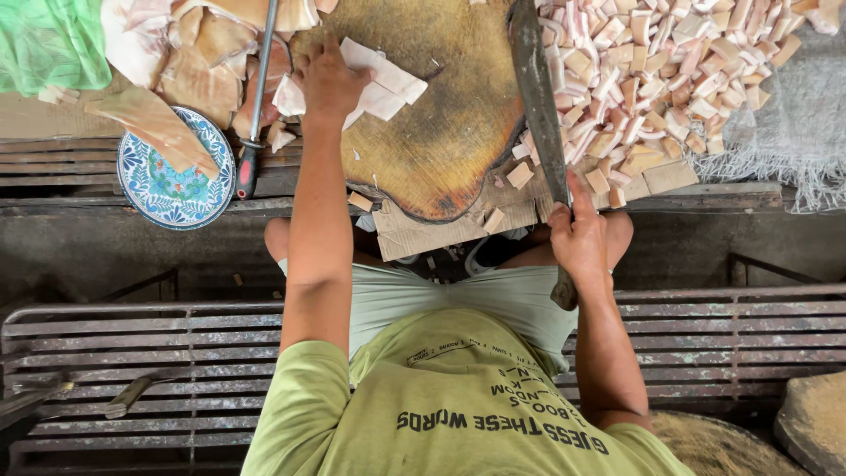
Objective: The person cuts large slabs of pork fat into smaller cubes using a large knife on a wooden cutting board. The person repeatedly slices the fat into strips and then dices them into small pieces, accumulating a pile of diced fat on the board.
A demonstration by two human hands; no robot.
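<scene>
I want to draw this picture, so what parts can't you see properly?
- Head view: the cleaver tip is cut off by the top edge.
- Its handle is mostly wrapped inside the right hand.
- The left hand covers part of the pale slices on the chopping block.
- The pile of cut cubes runs past the top edge.
- The patterned plate is partly hidden by a brown slab.

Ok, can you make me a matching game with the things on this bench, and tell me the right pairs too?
Things:
1. cleaver
2. patterned plate
3. cut cubes
4. sharpening rod

Places:
A. heaped to the right of the chopping block
B. gripped in the right hand
C. lying left of the left hand
D. at the bench's left edge, a meat strip across it

Pairs: 1-B, 2-D, 3-A, 4-C
</scene>
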